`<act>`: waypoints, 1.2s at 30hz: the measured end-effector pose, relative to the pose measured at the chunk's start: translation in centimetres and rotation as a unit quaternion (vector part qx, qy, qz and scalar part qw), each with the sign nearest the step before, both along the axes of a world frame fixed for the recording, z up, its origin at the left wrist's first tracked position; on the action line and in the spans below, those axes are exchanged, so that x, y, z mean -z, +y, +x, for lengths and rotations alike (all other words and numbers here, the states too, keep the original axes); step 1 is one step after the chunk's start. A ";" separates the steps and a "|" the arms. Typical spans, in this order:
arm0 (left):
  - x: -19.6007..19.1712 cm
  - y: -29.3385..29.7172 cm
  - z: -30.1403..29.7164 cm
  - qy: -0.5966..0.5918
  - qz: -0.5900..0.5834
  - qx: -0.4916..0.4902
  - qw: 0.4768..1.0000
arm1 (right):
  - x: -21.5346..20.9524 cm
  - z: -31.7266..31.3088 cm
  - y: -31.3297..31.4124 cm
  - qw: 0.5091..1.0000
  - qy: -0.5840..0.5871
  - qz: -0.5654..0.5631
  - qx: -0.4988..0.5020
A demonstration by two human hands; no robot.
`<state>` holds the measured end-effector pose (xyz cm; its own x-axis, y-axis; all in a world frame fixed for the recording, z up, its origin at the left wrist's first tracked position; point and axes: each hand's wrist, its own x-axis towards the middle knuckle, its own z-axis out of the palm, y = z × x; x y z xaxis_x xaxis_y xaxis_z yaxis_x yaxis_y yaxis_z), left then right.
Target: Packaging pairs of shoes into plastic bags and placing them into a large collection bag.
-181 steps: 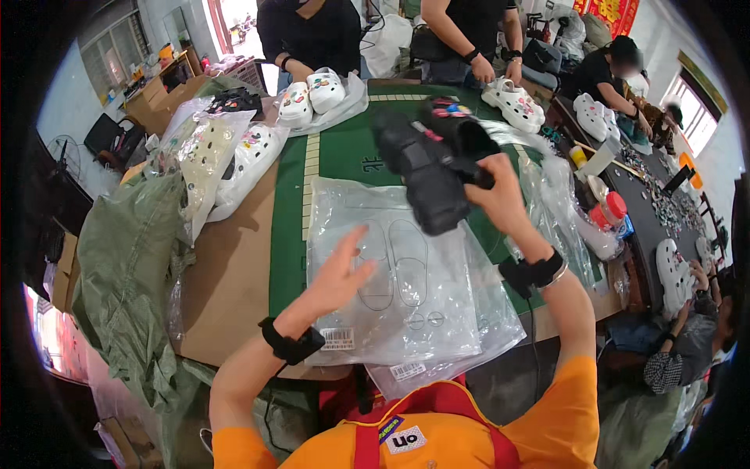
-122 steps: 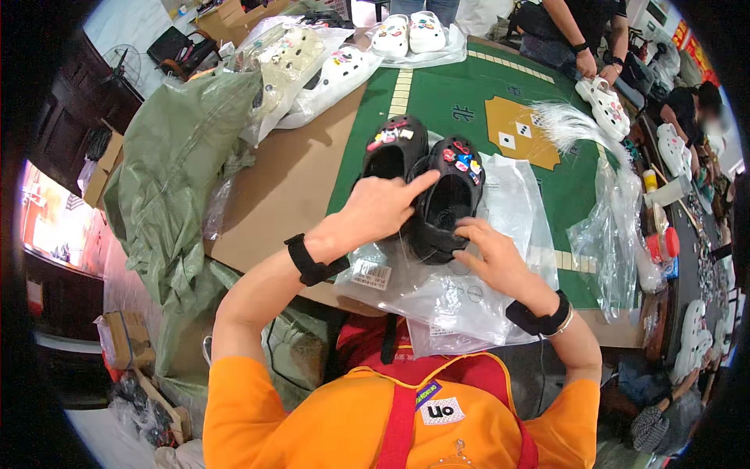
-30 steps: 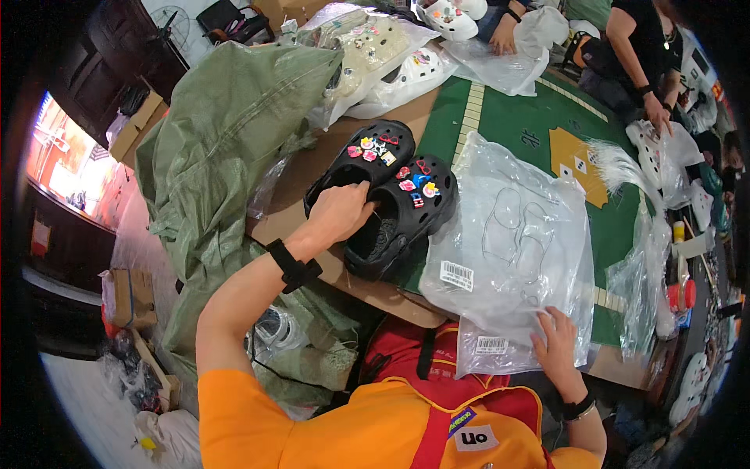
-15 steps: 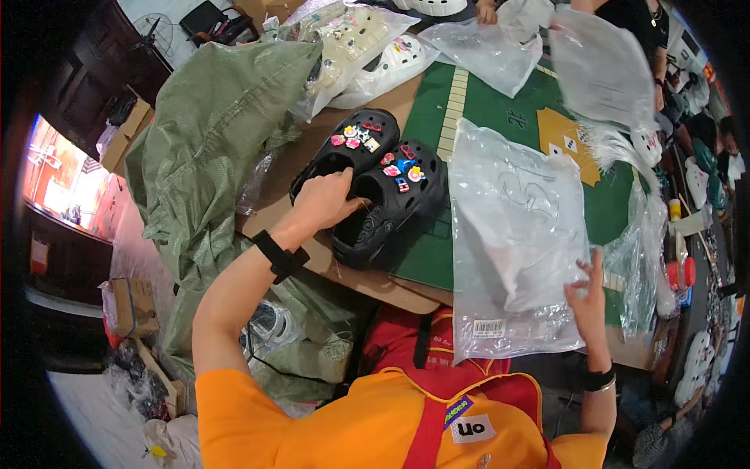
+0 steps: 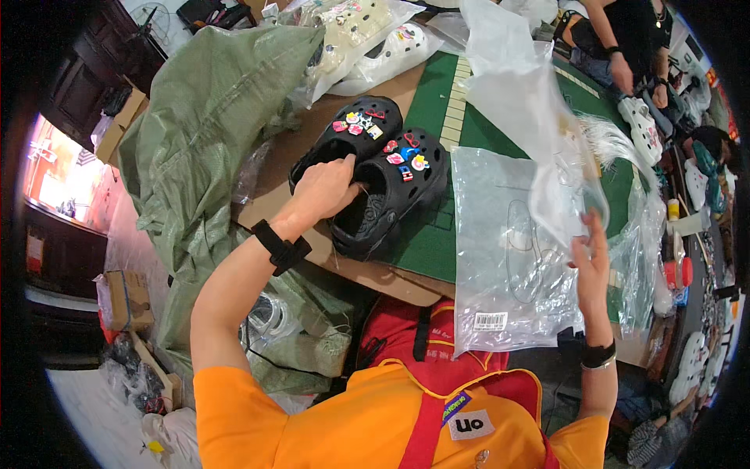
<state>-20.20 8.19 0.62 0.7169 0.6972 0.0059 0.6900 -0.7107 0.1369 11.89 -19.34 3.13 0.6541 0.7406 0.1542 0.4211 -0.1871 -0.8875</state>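
Spreading widest, a green mat (image 5: 486, 129) is flanked by a crumpled olive woven sack (image 5: 203, 156) and partly hidden by raised, rippled translucent plastic (image 5: 516, 86) and a clear bag (image 5: 512, 301). At the mat's left edge, perforated black clogs (image 5: 414, 195) are pinched in the left hand (image 5: 324, 187), fingers closed; the right hand (image 5: 594, 250) is half-curled, any hold being unclear.

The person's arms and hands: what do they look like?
The left hand and right hand wear no gloves. The sleeves are short and orange. Each wrist has a black strap with a boxy piece; the right also has a shiny bracelet.
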 end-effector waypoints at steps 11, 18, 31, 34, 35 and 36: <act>-0.7 1.0 -0.9 -0.084 -0.023 -0.063 0.994 | 1.4 0.5 4.0 0.985 -0.092 -0.044 -0.138; -4.1 0.0 -5.8 -0.339 -0.062 -0.050 0.937 | 0.8 0.9 5.2 0.979 -0.170 0.011 -0.109; -7.3 -9.3 4.3 -0.135 -0.293 0.349 0.879 | 3.2 1.2 6.1 0.966 -0.129 0.051 -0.218; -5.4 -9.2 5.8 -0.174 -0.303 0.383 0.855 | 1.9 1.6 4.2 0.923 -0.330 0.046 -0.192; -5.5 -8.9 5.7 -0.158 -0.318 0.342 0.870 | 2.6 2.2 3.9 0.916 -0.356 0.016 -0.184; -5.5 -8.4 5.6 -0.144 -0.330 0.297 0.884 | 1.7 1.6 3.4 0.945 -0.256 -0.066 -0.192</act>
<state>-14.61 -0.21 6.12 0.9929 0.1176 -0.0192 0.0901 -0.6354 0.7669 13.48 -15.98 1.47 0.1976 0.9429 0.2682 0.8484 -0.0274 -0.5287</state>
